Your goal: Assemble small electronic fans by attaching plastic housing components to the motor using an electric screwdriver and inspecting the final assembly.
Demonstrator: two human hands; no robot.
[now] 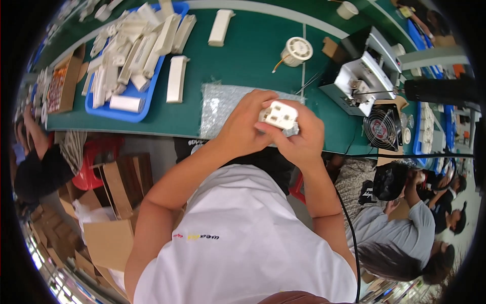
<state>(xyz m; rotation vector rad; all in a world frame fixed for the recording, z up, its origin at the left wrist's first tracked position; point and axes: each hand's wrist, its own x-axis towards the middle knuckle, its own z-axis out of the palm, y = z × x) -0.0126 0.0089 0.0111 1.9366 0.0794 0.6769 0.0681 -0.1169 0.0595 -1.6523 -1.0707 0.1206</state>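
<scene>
Both my hands hold one white plastic housing (pixel 282 114) with square openings on its upturned end. My left hand (pixel 249 119) grips its left side, fingers bent around it. On the other side my right hand (pixel 307 133) is wrapped about it, thumb across the near face. Under the hands lies a sheet of bubble wrap (pixel 217 109) on the green table (pixel 248 61). My palms hide the lower part of the housing.
A blue tray (pixel 147 109) heaped with white plastic parts stands left. Two long white housings (pixel 177 79) (pixel 220 28) lie beside it. Back right are a round white speaker-like part (pixel 297 51) with wires, a metal-cased machine (pixel 362 76) and a black fan (pixel 383 126).
</scene>
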